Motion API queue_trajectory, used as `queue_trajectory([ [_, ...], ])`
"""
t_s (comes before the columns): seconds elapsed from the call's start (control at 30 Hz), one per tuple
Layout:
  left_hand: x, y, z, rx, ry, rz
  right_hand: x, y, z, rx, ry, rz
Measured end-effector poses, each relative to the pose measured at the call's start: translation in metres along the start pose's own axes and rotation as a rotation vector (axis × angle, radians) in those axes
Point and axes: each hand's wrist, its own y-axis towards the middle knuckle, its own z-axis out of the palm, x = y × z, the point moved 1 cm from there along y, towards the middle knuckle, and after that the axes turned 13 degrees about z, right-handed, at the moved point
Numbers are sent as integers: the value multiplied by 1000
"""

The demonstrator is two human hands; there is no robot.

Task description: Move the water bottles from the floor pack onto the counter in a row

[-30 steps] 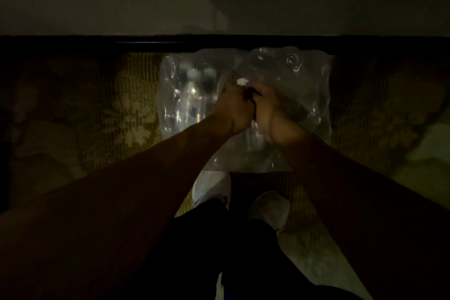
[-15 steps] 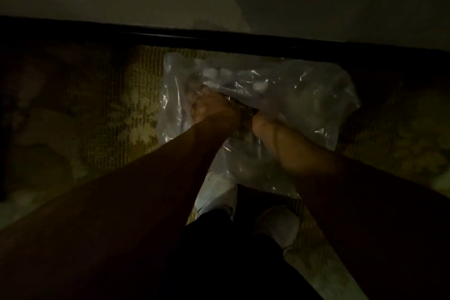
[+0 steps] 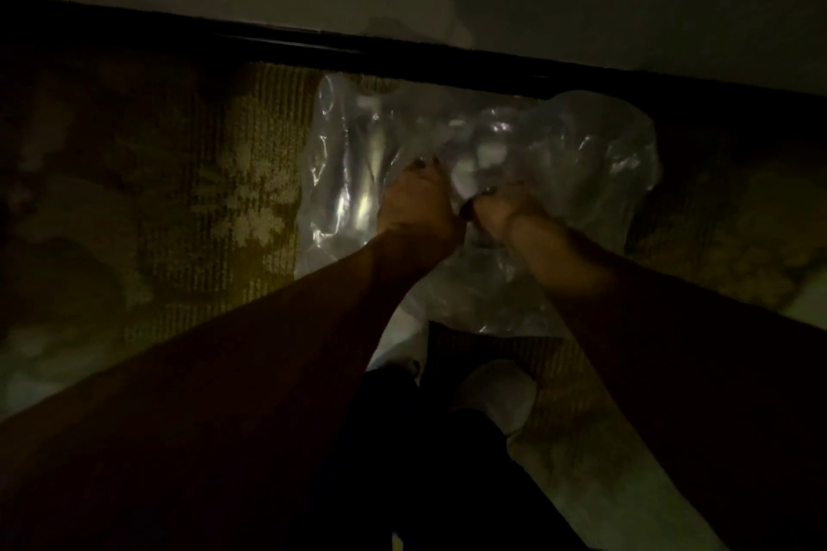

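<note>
Down on the carpet against the wall, both hands, left and right, now clutch the pack's wrap, pulled wider apart, bottles still inside.

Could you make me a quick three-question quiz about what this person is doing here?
1. True or false: both hands are at the plastic wrap of the pack.
2. Where does the pack lie? A) on the carpet B) on a counter C) on a chair
3. Fill in: the left hand is ___ the right hand.

Key: 1 true; 2 A; 3 beside.
</note>
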Motion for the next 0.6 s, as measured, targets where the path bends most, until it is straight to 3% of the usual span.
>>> queue_trajectory([
  [0.13,-18,-18,-12,6,-32,39,2,-24,-19,-18,95,17],
  [0.37,-50,-46,-38,-9,5,196,-12,-67,-46,-54,-167,25],
  [0.6,-77,-63,-67,-48,32,236,-1,-100,-61,-110,-112,-30],
])
